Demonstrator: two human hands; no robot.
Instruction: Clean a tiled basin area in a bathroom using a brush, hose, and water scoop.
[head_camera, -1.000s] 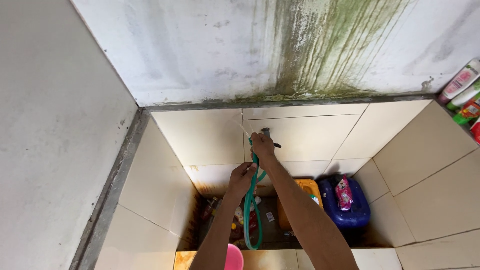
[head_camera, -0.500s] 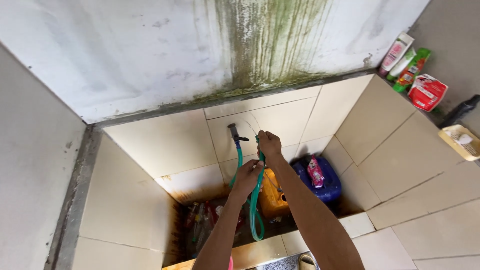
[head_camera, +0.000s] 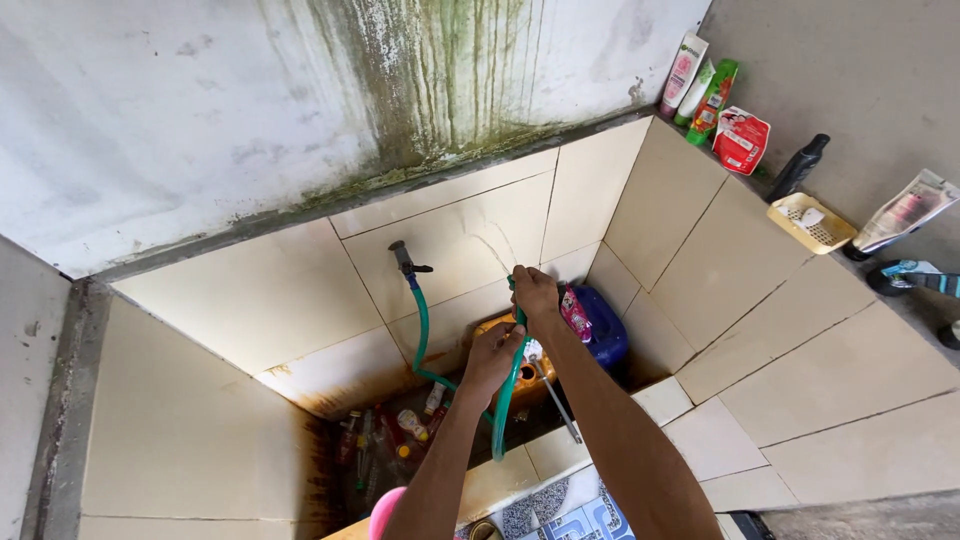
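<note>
Both hands grip a green hose (head_camera: 425, 330) hanging from the wall tap (head_camera: 403, 257); right hand (head_camera: 534, 292) clenched near its spraying end; left hand (head_camera: 491, 355) wrapped just below.

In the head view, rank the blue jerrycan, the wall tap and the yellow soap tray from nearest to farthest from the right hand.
From the right hand:
1. Blue jerrycan, just right of it, down in the tiled basin.
2. Wall tap, to its left on the back tiles.
3. Yellow soap tray, far right, up on the ledge.

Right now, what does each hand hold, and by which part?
Both grip the green rubber hose: right hand near its spraying end, left hand just below.
</note>
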